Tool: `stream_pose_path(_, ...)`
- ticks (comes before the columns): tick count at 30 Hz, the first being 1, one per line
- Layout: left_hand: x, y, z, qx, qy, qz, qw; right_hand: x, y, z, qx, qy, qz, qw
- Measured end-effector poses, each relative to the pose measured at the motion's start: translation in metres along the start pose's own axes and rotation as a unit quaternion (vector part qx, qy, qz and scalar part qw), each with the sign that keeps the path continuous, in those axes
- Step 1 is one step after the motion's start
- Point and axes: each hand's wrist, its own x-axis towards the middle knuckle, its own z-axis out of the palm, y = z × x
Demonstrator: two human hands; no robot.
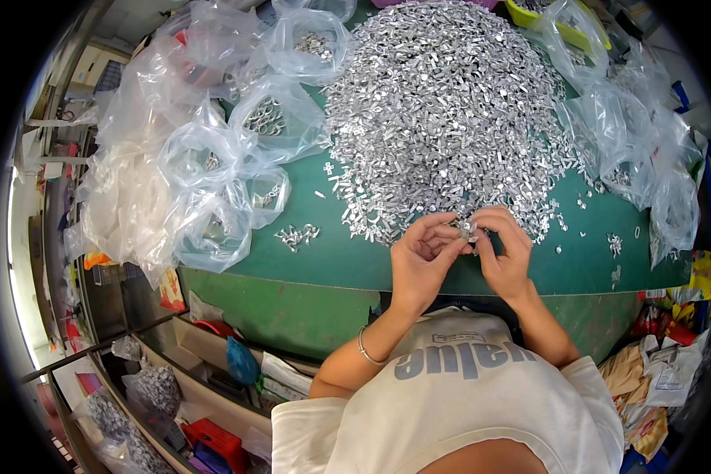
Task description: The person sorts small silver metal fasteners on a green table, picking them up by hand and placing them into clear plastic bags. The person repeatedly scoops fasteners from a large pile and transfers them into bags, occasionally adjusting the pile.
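My left hand (421, 259) and my right hand (504, 246) meet at the near edge of a big heap of small silver metal pieces (450, 103). Between the fingertips of both hands are a few small silver pieces (468, 230), too small to make out in shape. The left fingers curl with the thumb pressed toward them; the right thumb and fingers pinch from the other side. To the left of my hands, a little cluster of silver pieces (297, 236) lies on the green table (340, 265).
Open clear plastic bags (205, 158) with some silver pieces crowd the table's left side; more clear bags (624, 134) line the right. A yellow-green basket (561, 24) stands at the back right. Below left, a drawer-like shelf (213, 355) holds bagged pieces and a red container (215, 444).
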Motion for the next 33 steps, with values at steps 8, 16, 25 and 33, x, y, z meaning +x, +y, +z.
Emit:
stream_pose_path(8,0.002,0.002,0.000,-0.019,-0.001,-0.044,0.999,-0.001,-0.001,-0.012,0.198,-0.022,0.187,0.962)
stream_pose_path(16,0.015,-0.011,-0.020,-0.259,-0.060,-0.217,0.939,0.001,0.002,-0.011,0.289,-0.033,0.296,0.910)
stream_pose_path(25,0.016,-0.008,-0.024,-0.230,-0.080,-0.205,0.948,0.018,0.009,-0.015,0.001,-0.090,0.015,0.996)
stream_pose_path(33,0.011,-0.006,-0.017,-0.129,-0.028,-0.175,0.976,0.019,0.005,-0.015,-0.019,-0.044,0.034,0.998)
